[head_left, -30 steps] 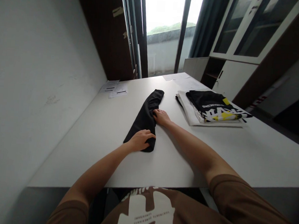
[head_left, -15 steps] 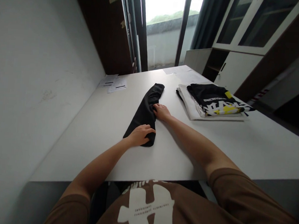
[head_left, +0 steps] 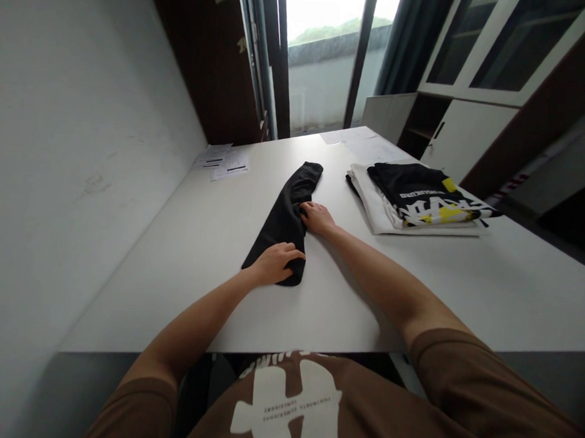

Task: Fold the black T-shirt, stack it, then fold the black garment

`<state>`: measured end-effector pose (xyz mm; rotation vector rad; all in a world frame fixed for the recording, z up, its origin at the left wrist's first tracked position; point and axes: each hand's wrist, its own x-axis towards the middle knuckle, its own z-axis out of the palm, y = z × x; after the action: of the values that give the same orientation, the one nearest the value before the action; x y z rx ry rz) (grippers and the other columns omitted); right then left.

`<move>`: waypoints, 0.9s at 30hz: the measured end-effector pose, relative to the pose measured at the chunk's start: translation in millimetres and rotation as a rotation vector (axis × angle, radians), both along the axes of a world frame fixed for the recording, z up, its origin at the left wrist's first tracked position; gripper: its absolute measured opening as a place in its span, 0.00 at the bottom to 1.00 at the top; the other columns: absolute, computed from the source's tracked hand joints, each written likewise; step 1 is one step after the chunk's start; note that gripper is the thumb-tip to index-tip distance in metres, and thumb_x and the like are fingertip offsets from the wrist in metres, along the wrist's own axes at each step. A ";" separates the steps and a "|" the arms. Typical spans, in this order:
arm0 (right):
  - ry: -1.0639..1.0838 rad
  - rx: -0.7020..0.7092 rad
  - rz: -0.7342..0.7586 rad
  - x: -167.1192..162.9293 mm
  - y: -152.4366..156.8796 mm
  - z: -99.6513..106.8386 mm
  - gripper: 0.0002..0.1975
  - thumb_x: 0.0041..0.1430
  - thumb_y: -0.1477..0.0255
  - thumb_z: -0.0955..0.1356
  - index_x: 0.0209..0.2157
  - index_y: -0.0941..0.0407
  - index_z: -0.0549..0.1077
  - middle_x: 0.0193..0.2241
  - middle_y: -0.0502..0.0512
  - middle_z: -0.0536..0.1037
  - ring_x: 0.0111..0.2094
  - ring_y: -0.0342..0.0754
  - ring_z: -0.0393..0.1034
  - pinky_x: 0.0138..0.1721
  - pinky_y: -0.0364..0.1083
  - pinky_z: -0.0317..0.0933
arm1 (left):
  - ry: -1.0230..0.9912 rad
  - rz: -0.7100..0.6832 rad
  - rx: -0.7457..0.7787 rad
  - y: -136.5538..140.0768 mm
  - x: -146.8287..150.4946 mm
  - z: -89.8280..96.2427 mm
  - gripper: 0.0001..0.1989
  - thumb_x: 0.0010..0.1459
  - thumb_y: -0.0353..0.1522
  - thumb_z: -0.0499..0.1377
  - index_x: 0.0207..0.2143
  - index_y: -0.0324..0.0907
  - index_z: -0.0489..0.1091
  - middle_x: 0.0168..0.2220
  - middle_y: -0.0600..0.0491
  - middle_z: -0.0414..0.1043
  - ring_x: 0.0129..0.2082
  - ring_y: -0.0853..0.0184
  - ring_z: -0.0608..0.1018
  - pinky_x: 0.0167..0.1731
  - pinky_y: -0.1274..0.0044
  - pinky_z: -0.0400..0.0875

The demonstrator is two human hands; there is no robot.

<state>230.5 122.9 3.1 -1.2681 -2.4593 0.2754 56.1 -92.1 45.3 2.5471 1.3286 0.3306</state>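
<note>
A folded black garment (head_left: 287,208) lies as a long, narrow strip on the white table, slanting away from me; which kind of garment it is I cannot tell. Across its near end rests my left hand (head_left: 273,263), its fingers bent over the cloth near the right edge and its thumb lower down. Farther up, my right hand (head_left: 316,218) has its curled fingers on the right edge of the cloth. Both hands grip the garment, and the fingertips are partly hidden.
To the right on the white table (head_left: 178,271) sits a stack of folded clothes, a black printed shirt (head_left: 415,187) on top of white cloth (head_left: 368,201). Paper sheets (head_left: 231,163) lie at the far left, more paper (head_left: 362,144) at the back. A wall (head_left: 76,164) borders the left side.
</note>
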 end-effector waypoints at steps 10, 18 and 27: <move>-0.009 0.001 -0.005 -0.5 0.2 -0.7 0.22 0.76 0.66 0.66 0.65 0.54 0.77 0.67 0.64 0.77 0.66 0.63 0.72 0.71 0.60 0.60 | -0.004 -0.005 -0.003 1.6 -2.8 -3.5 0.27 0.58 0.24 0.61 0.59 0.46 0.77 0.50 0.47 0.76 0.53 0.54 0.78 0.60 0.64 0.75; -0.008 -0.006 -0.010 0.4 -2.1 3.0 0.21 0.75 0.66 0.67 0.65 0.53 0.77 0.67 0.63 0.78 0.66 0.63 0.72 0.70 0.59 0.61 | -0.001 -0.008 0.007 1.0 -2.0 -2.9 0.26 0.59 0.24 0.61 0.60 0.44 0.77 0.51 0.46 0.76 0.53 0.54 0.78 0.61 0.64 0.75; -0.008 -0.001 -0.002 0.3 -2.0 2.6 0.21 0.75 0.67 0.67 0.65 0.54 0.78 0.67 0.64 0.78 0.66 0.63 0.72 0.70 0.59 0.61 | -0.008 -0.013 0.016 1.9 -3.0 -5.1 0.26 0.59 0.24 0.61 0.59 0.45 0.77 0.51 0.47 0.77 0.53 0.54 0.78 0.60 0.64 0.75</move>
<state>230.7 120.9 5.7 -1.2742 -2.4652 0.2722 53.2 -90.2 40.2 2.5632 1.3109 0.3502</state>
